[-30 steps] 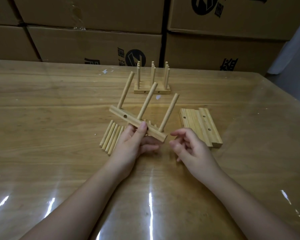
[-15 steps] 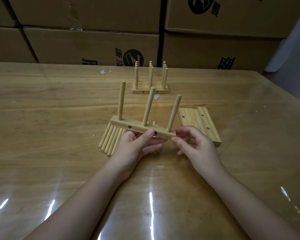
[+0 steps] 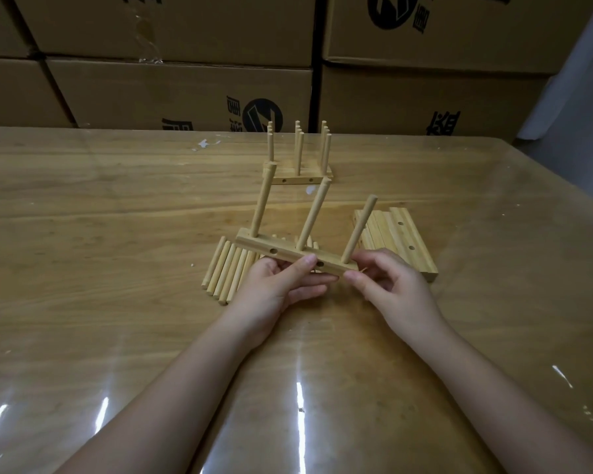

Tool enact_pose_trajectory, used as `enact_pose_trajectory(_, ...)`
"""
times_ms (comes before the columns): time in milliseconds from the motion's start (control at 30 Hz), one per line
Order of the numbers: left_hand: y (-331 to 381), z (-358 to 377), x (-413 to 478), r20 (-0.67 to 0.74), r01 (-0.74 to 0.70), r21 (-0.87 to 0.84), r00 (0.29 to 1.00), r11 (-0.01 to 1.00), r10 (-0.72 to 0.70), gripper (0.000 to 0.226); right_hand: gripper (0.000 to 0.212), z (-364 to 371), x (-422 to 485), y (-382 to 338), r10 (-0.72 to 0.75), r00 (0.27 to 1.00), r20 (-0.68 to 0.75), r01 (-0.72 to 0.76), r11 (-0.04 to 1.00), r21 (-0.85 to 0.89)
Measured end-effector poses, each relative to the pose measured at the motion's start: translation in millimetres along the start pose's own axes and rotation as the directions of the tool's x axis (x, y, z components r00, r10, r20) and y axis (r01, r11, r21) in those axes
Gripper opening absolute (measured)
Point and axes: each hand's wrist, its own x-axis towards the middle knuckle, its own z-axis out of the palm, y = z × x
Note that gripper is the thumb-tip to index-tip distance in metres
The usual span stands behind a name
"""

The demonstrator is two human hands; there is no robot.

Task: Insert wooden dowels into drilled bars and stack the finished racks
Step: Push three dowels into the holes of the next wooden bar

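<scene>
Holding a drilled bar (image 3: 258, 246) with three dowels (image 3: 314, 217) standing in it, I see my left hand (image 3: 271, 289) pinching its middle and my right hand (image 3: 391, 289) pinching its right end, above the table (image 3: 117, 234) centre. Loose dowels (image 3: 220, 272) lie at nine o'clock of it, spare bars (image 3: 403, 234) at three, finished racks (image 3: 298, 176) at twelve.

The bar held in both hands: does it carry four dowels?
No, the bar carries only three dowels, standing up from its top face.

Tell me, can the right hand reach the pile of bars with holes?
Probably yes. The bars lie just past the right hand, with nothing between. But it is pinching one end of the rack, so it must let go first.
</scene>
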Motion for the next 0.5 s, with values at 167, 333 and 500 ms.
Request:
enact_pose_trajectory(167, -2, -1, 0, 0.017, 0.008, -0.001, 1.000, 1.000, -0.008, 0.033, 0.023, -2, 2, 0, 0.001, 1.000, -0.004, -0.002, 0.995, -0.100)
enact_pose_trajectory(333, -2, -3, 2, -0.003, 0.013, -0.023, 1.000, 1.000, -0.013, 0.033, 0.020, -5, 10, -5, -0.019, 1.000, 0.024, 0.022, 0.986, -0.163)
enact_pose_trajectory(500, -1, -3, 3, -0.056, 0.012, -0.034, 0.998, 0.999, -0.014, 0.039, 0.016, -5, 25, -6, 0.066, 0.994, 0.085, -0.050, 0.983, -0.179)
